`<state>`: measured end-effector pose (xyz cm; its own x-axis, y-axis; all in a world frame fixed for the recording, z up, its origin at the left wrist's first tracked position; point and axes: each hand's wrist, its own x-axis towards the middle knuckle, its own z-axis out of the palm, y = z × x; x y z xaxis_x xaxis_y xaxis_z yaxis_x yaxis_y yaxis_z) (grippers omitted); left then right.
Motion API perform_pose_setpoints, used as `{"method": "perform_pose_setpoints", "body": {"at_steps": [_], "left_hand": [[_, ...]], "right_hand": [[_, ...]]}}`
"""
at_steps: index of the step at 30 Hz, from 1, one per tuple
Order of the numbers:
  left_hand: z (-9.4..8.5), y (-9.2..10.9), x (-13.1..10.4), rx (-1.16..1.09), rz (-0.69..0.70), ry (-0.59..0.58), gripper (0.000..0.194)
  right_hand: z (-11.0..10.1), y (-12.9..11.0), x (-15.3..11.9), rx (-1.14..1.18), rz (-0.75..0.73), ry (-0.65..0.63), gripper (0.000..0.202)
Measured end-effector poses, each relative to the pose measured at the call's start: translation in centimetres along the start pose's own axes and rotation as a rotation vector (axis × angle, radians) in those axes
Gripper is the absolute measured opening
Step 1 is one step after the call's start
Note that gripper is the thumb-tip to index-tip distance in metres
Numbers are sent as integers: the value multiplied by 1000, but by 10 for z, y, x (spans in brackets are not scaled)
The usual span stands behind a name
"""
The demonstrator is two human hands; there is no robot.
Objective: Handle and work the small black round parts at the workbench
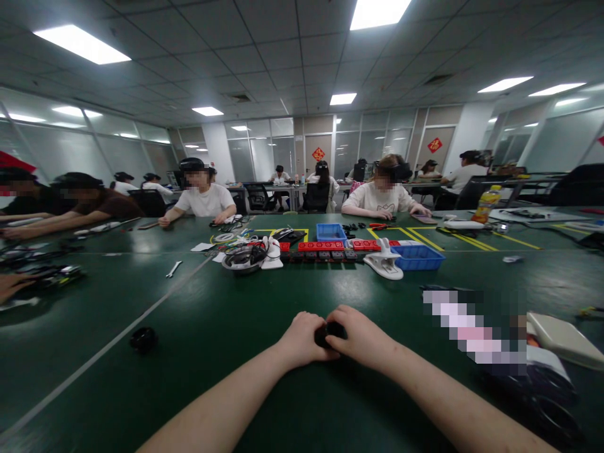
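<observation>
Grip of left hand [302, 340] and right hand [359, 333] snug around black object [323, 336]; blue bins [421, 263] beyond, contents unclear

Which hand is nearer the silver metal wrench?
Left: the left hand sits right of the wrench, closer to the wearer; the right hand sits farther right.

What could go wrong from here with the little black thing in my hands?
The small black object sits between the left hand and right hand, mostly hidden by fingers, so a loose grip might go unnoticed and it could drop onto the green table. The other black piece lies loose left of the left forearm; a wide sweep might knock it.
</observation>
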<state>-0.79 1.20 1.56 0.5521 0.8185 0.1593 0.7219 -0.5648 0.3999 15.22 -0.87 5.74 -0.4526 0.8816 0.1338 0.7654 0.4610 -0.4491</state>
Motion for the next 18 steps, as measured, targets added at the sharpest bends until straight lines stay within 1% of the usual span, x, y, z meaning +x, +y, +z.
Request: {"method": "perform_pose_setpoints", "body": {"at_steps": [4, 7, 13, 16, 18], "left_hand": [[-4, -8, 2, -64, 124, -56, 35], [-2, -14, 4, -54, 167, -73, 31], [1, -16, 6, -50, 157, -94, 30], [1, -14, 6, -73, 156, -102, 28], [-2, -13, 4, -116, 116, -108, 30]], "right_hand": [[-10, 1, -3, 116, -212, -143, 37], [-9, -2, -4, 192, -281, -193, 42], [2, -8, -4, 186, -319, -167, 39], [2, -8, -4, 187, -337, -148, 40], [1, -9, -5, 212, -357, -104, 39]]}}
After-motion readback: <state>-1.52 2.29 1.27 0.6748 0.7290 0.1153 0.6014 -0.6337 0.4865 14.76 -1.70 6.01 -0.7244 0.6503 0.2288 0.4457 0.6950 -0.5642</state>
